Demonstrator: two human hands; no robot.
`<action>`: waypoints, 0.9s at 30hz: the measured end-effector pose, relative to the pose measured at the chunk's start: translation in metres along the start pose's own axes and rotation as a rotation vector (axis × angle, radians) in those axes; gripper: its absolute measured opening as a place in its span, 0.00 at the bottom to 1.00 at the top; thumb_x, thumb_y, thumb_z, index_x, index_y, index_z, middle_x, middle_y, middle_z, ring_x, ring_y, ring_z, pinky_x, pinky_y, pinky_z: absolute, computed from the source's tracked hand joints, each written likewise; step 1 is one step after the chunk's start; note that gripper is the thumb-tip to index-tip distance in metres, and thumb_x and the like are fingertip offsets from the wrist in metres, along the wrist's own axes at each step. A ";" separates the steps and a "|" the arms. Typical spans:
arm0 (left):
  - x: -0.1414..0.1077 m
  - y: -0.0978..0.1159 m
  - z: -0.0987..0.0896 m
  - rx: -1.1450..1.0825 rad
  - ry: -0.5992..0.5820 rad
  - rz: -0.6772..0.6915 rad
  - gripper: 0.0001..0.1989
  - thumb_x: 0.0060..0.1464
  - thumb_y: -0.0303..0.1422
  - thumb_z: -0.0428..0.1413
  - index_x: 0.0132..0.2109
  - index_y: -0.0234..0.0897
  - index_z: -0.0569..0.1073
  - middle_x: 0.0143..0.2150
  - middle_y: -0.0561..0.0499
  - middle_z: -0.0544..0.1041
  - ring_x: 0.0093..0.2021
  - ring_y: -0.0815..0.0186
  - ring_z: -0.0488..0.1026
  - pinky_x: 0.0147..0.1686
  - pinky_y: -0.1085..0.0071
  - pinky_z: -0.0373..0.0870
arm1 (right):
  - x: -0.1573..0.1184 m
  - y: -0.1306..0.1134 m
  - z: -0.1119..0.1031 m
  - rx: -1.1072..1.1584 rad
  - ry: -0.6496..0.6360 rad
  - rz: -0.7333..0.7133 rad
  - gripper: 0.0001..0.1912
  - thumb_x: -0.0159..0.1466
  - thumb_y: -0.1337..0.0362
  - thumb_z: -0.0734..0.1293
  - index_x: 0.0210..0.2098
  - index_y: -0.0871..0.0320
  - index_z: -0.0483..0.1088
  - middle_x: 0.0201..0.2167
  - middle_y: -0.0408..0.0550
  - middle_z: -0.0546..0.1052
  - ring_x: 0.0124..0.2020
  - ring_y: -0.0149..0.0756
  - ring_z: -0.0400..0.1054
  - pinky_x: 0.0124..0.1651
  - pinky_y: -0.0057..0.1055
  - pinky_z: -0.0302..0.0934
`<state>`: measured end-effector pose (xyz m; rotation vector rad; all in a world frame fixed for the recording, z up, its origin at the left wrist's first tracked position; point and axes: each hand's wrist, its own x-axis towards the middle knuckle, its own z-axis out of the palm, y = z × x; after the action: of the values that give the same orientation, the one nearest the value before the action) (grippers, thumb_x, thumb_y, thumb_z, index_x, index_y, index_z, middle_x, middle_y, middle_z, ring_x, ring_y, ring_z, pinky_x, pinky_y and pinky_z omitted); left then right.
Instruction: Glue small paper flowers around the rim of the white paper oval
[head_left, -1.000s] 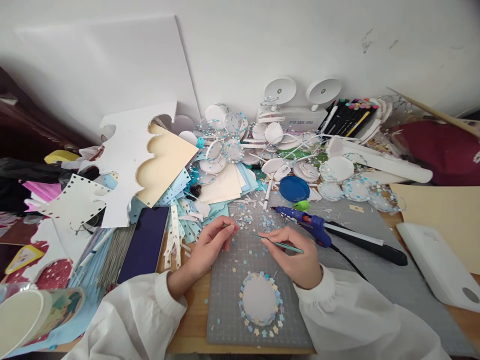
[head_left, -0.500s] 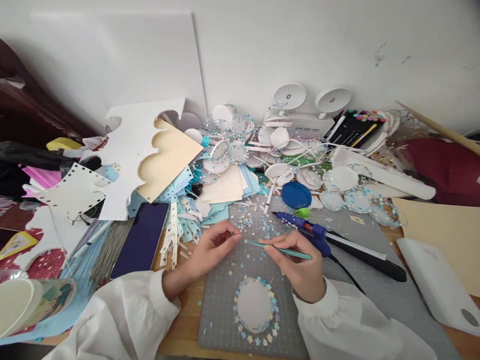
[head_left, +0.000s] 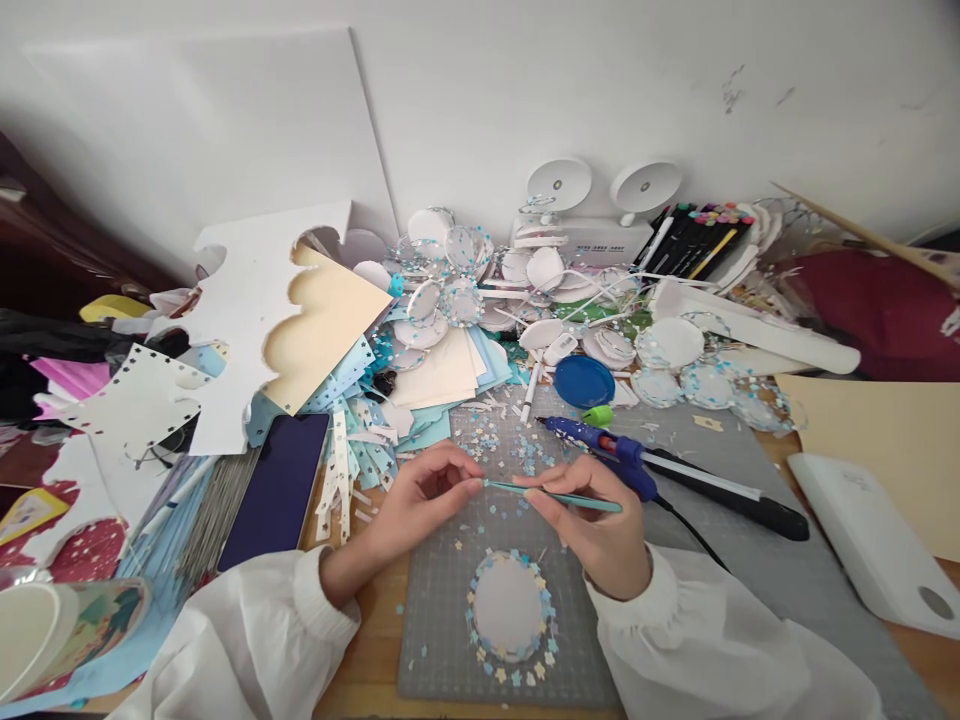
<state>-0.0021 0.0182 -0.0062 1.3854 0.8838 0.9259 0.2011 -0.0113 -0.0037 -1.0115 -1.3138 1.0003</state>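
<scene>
My right hand (head_left: 592, 515) holds teal tweezers (head_left: 577, 498) between thumb and fingers, their tip pointing left. The tip meets the fingertips of my left hand (head_left: 435, 490), whose thumb and forefinger are pinched; what they hold is too small to make out. Below both hands, a round white disc (head_left: 508, 607) ringed with small blue, white and cream flower pieces lies on the grey cutting mat (head_left: 439, 640). Many loose flower pieces (head_left: 532, 450) are scattered on the mat beyond my fingers.
A blue glue gun (head_left: 600, 438), a black-handled tool (head_left: 757, 508) and a blue lid (head_left: 583, 381) lie at the right. Decorated discs (head_left: 461, 300) are heaped at the back. Left are a dark phone (head_left: 276, 490), paper strips (head_left: 341, 470) and a white tub (head_left: 37, 640). A white box (head_left: 874, 540) sits far right.
The tweezers' tip has moved left to meet my left fingertips, closing the small gap between them. The camera view has shifted slightly.
</scene>
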 end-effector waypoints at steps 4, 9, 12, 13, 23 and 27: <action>0.001 0.003 -0.001 0.058 -0.015 0.024 0.06 0.57 0.32 0.57 0.36 0.33 0.75 0.33 0.48 0.71 0.34 0.67 0.68 0.34 0.72 0.62 | 0.001 -0.001 0.001 -0.016 -0.008 -0.024 0.10 0.57 0.72 0.70 0.27 0.55 0.65 0.28 0.46 0.79 0.35 0.42 0.78 0.30 0.30 0.70; 0.002 0.001 -0.001 0.074 -0.020 0.028 0.06 0.56 0.31 0.57 0.34 0.32 0.75 0.31 0.48 0.71 0.32 0.68 0.67 0.32 0.73 0.62 | 0.000 -0.002 0.001 -0.023 -0.016 -0.015 0.10 0.57 0.73 0.70 0.27 0.55 0.65 0.28 0.46 0.78 0.37 0.43 0.78 0.30 0.29 0.69; 0.002 0.002 -0.001 0.076 -0.020 0.034 0.06 0.56 0.31 0.57 0.34 0.32 0.75 0.31 0.49 0.71 0.32 0.68 0.67 0.33 0.73 0.63 | 0.001 -0.004 0.000 -0.013 -0.017 -0.009 0.10 0.57 0.73 0.70 0.27 0.55 0.65 0.29 0.46 0.79 0.36 0.41 0.78 0.31 0.28 0.70; 0.002 0.002 -0.001 0.077 -0.019 0.034 0.06 0.56 0.30 0.57 0.34 0.32 0.75 0.31 0.48 0.72 0.32 0.68 0.68 0.33 0.73 0.63 | 0.001 -0.004 0.001 -0.008 -0.017 -0.010 0.10 0.57 0.73 0.70 0.27 0.55 0.65 0.29 0.46 0.79 0.36 0.41 0.78 0.31 0.28 0.70; 0.002 0.003 -0.001 0.099 -0.020 0.036 0.05 0.56 0.29 0.57 0.34 0.32 0.76 0.31 0.48 0.73 0.33 0.68 0.68 0.33 0.73 0.64 | 0.003 -0.005 0.002 -0.010 -0.014 -0.037 0.11 0.56 0.74 0.71 0.27 0.56 0.65 0.29 0.45 0.79 0.35 0.39 0.78 0.33 0.28 0.71; 0.002 0.004 -0.001 0.106 -0.028 0.032 0.05 0.55 0.29 0.57 0.34 0.32 0.76 0.31 0.49 0.73 0.32 0.69 0.68 0.32 0.74 0.63 | 0.003 -0.008 0.001 -0.047 -0.009 -0.066 0.11 0.56 0.74 0.71 0.27 0.56 0.65 0.28 0.46 0.79 0.34 0.39 0.78 0.32 0.27 0.71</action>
<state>-0.0019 0.0200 -0.0019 1.5036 0.9024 0.8931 0.2002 -0.0107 0.0047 -0.9937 -1.3752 0.9291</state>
